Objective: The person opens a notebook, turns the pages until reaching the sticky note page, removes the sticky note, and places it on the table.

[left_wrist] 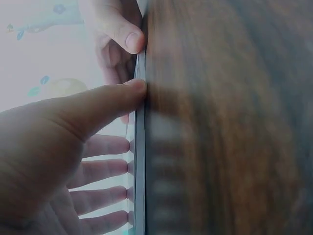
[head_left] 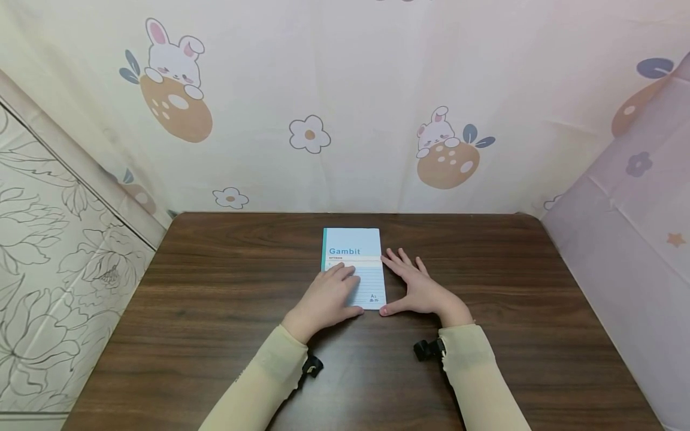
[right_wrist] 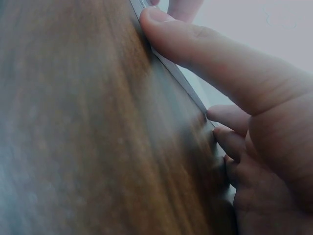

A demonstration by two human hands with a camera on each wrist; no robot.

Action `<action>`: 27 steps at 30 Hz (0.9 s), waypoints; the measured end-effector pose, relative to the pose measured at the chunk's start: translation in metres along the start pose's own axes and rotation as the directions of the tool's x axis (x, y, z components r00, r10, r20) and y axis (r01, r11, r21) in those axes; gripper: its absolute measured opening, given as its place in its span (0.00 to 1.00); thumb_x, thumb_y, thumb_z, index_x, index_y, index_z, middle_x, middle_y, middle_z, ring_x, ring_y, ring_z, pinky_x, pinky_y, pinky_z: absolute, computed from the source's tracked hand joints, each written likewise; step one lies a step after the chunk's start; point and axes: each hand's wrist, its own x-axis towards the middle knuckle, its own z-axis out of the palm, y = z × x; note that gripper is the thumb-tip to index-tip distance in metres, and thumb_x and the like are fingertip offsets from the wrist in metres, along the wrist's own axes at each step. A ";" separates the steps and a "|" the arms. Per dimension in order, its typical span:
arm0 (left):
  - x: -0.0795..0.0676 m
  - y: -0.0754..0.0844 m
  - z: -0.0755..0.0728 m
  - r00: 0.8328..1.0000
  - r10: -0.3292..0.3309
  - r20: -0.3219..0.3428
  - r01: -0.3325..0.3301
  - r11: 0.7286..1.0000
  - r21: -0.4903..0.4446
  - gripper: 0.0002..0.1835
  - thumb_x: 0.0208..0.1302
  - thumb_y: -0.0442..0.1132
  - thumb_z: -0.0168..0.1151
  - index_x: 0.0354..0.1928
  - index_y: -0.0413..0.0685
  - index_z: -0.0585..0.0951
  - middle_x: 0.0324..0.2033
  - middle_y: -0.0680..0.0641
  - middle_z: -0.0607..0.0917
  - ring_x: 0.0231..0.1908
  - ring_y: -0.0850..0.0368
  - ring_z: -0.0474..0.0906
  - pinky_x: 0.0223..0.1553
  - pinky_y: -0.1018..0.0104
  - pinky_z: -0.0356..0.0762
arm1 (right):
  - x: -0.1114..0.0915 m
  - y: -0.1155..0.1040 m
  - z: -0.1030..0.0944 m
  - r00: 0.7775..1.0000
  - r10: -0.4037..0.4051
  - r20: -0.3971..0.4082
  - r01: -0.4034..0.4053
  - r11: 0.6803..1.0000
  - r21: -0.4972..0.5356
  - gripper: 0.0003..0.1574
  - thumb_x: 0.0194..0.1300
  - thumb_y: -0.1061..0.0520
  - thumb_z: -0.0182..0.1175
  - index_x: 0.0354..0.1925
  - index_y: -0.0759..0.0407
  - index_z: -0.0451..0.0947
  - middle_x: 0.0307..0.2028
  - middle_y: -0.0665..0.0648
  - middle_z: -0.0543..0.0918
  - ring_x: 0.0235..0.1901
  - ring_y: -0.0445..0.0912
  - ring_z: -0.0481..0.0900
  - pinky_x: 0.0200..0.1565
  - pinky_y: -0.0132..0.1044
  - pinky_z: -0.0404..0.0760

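A closed notebook point(head_left: 353, 239) with a pale cover, a teal spine on the left and "Gambit" printed in blue lies flat on the wooden table. My left hand point(head_left: 327, 299) rests its fingertips on the cover's lower half, its thumb at the near edge. The right hand point(head_left: 423, 292) spreads straight fingers at the notebook's right edge, thumb by the near right corner. From the left wrist, the notebook point(left_wrist: 140, 171) appears as a thin edge, touched by the left thumb point(left_wrist: 115, 100). In the right wrist view, the right thumb point(right_wrist: 195, 49) lies against that edge.
The dark brown table point(head_left: 215, 335) reaches back to a curtain point(head_left: 366, 72) printed with rabbits and flowers. More curtain hangs on the right, and a flower-patterned panel point(head_left: 48, 287) stands on the left. Black wrist straps point(head_left: 428, 349) sit on both sleeves.
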 end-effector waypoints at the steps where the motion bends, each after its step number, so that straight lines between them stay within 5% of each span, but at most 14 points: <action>1: 0.000 0.000 0.000 1.000 0.001 0.001 -0.001 1.000 0.001 0.35 0.61 0.62 0.69 0.62 0.47 0.80 0.68 0.42 0.74 0.70 0.41 0.66 0.65 0.42 0.68 | 0.000 0.000 0.000 1.000 -0.001 -0.001 0.001 1.000 -0.001 0.78 0.42 0.24 0.75 0.81 0.44 0.48 0.81 0.50 0.44 0.79 0.54 0.33 0.73 0.61 0.29; 27: -0.003 -0.003 -0.001 1.000 0.026 0.003 -0.026 0.997 -0.074 0.30 0.64 0.59 0.67 0.60 0.47 0.81 0.66 0.42 0.76 0.70 0.41 0.66 0.68 0.45 0.65 | -0.003 -0.001 -0.002 1.000 0.011 0.017 -0.011 0.999 0.036 0.78 0.42 0.25 0.76 0.81 0.43 0.48 0.81 0.50 0.42 0.79 0.53 0.32 0.73 0.60 0.28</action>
